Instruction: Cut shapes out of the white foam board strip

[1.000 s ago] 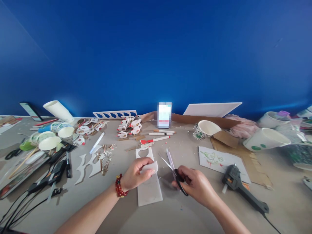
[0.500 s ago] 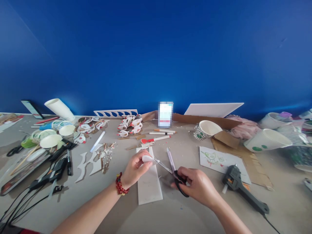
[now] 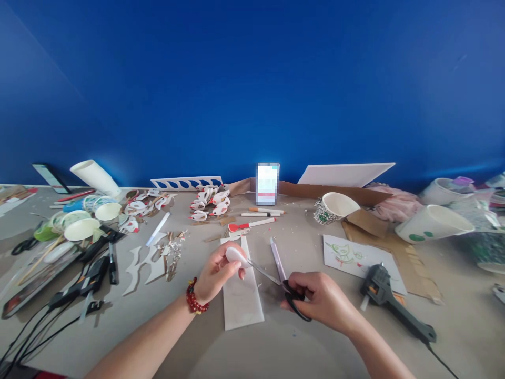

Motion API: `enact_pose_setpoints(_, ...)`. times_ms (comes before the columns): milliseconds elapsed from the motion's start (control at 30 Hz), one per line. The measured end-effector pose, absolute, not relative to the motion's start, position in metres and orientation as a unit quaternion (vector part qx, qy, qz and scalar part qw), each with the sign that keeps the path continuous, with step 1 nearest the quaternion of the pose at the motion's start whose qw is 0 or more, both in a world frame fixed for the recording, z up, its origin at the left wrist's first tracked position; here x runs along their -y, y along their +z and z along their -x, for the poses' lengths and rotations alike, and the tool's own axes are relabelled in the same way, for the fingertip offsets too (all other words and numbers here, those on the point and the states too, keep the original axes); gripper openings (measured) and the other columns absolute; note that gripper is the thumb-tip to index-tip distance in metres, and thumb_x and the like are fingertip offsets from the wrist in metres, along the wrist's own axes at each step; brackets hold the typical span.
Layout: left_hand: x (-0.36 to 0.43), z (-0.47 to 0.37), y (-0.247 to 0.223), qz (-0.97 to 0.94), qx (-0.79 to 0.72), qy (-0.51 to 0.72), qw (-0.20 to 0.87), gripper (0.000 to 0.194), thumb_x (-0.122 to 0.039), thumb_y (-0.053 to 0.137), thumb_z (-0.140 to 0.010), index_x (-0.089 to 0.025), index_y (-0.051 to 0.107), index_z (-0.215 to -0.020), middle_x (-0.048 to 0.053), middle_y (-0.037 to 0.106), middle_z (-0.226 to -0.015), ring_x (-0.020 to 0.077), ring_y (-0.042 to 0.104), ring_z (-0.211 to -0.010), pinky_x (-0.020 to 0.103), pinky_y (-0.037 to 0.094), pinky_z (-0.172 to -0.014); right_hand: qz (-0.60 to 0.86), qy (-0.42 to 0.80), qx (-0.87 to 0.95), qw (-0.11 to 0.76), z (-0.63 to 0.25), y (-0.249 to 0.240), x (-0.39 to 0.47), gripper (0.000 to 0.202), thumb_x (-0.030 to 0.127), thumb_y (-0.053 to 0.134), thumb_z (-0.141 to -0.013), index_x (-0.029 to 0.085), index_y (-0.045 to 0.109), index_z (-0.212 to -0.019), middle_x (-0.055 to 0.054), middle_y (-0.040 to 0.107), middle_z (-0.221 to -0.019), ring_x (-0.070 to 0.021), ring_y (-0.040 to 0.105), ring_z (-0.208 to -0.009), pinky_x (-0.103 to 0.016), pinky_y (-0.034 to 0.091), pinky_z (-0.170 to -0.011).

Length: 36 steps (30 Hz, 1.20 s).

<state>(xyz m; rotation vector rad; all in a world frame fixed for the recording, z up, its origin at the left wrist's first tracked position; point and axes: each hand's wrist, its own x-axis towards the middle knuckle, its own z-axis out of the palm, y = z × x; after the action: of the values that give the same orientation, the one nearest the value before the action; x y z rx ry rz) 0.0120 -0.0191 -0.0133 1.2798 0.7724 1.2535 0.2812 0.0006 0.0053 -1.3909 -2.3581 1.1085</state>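
My left hand [image 3: 221, 267] pinches a small white oval foam piece [image 3: 235, 256] between thumb and fingers. In my right hand [image 3: 315, 296] are black-handled scissors [image 3: 294, 300], their blades pointing up-left to the edge of the foam piece. Whether the blade tips grip the foam is hard to make out. Beneath the left hand lies a white foam board strip [image 3: 243, 305]. A pale purple capped pen or cutter [image 3: 277, 258] rests just beyond the scissors.
White-and-red bird-like pieces [image 3: 209, 202] sit at the back. Red marker [image 3: 262, 223] and other pens lie ahead. Foam scraps [image 3: 155, 266], paper cups [image 3: 82, 229] and cables are left; a glue gun [image 3: 389, 302], a drawing [image 3: 351, 258] and a patterned cup [image 3: 333, 209] are right.
My left hand has turned the white oval piece so its flat face shows more. The scissors have shifted slightly to the right and down, still by the piece's edge.
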Motion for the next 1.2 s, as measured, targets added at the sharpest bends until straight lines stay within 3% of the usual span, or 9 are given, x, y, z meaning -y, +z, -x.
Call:
enact_pose_setpoints(533,0.017,-0.011,-0.010,-0.566,-0.293,0.536,0.553,0.009,-0.022,0.057,-0.091,-0.015,0.061,-0.087,0.004,0.056,-0.083,0.0136,0.055,-0.066,0.029,0.046,-0.065,0.455,0.395,0.793,0.089,-0.281,0.002,-0.001,0.034,0.038,0.070,-0.074,0.019,0.045,-0.061,0.007,0.041,-0.058,-0.0093,0.032,-0.057,-0.020,0.023,-0.051)
enact_pose_setpoints(767,0.018,-0.009,-0.015,-0.553,-0.317,0.526,0.563,0.011,-0.025,0.059,-0.090,-0.015,0.061,-0.092,0.004,0.058,-0.085,0.0126,0.057,-0.066,0.028,0.046,-0.064,0.472,0.403,0.777,0.104,-0.281,0.001,-0.001,0.040,0.043,0.067,-0.077,0.020,0.039,-0.060,0.007,0.036,-0.056,-0.0099,0.031,-0.056,-0.020,0.023,-0.050)
enact_pose_setpoints(1200,0.024,-0.023,-0.004,-0.520,-0.356,0.505,0.590,0.017,-0.029,0.065,-0.089,-0.016,0.056,-0.094,0.003,0.062,-0.085,0.0126,0.062,-0.063,0.029,0.051,-0.064,0.460,0.366,0.797,0.136,-0.273,0.003,0.003,0.036,0.045,0.068,-0.078,0.021,0.043,-0.066,0.007,0.043,-0.059,-0.0100,0.033,-0.054,-0.021,0.025,-0.051)
